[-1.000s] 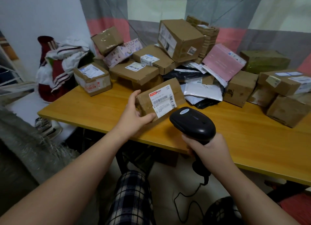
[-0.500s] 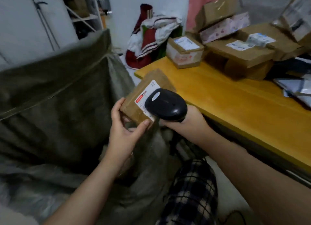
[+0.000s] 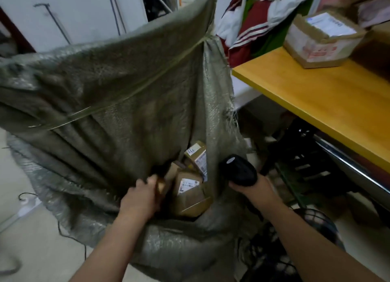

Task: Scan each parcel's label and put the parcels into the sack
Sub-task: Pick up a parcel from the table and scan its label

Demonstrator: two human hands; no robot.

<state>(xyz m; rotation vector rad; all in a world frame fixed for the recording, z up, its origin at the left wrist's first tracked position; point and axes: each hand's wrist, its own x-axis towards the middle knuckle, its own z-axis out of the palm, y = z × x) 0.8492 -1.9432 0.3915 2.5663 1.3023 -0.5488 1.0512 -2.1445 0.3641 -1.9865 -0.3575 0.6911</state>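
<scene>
Item in hand: small brown cardboard parcel (image 3: 160, 186), half a second ago being held up under the scanner beside the worktop, now going down into the mouth of the large grey-green woven sack (image 3: 105, 87). Only a brown edge is showing past the left hand (image 3: 138, 197), whose fingers (image 3: 147, 181) are seemingly curling round it, though blur is softening the view. The right hand (image 3: 254, 190) is gripping the black handheld barcode scanner (image 3: 238, 169), fingers wrapping its handle, just beside the sack's right edge. Already lying inside: a labelled brown box (image 3: 190, 190). A taped cardboard box (image 3: 320, 39) is waiting on the yellow wooden worktop (image 3: 316, 100). Judgement: scan done, release coming next.
</scene>
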